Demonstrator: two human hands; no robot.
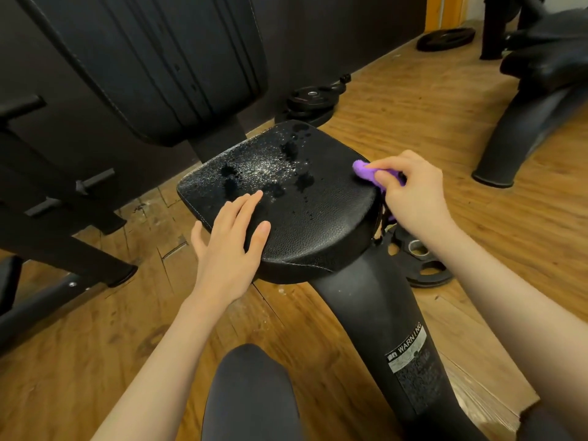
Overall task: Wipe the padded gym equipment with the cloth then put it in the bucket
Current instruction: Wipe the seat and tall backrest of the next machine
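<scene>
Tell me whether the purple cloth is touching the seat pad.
Touching. The head view shows the purple cloth, gripped by the right hand, pressed onto the seat pad at its right edge.

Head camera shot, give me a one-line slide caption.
Right hand wipes the wet padded seat with a purple cloth; left hand rests on it.

Head-worn wide-angle view, looking steeply down, close over padded seat (286, 198), edges seemingly distorted
</scene>
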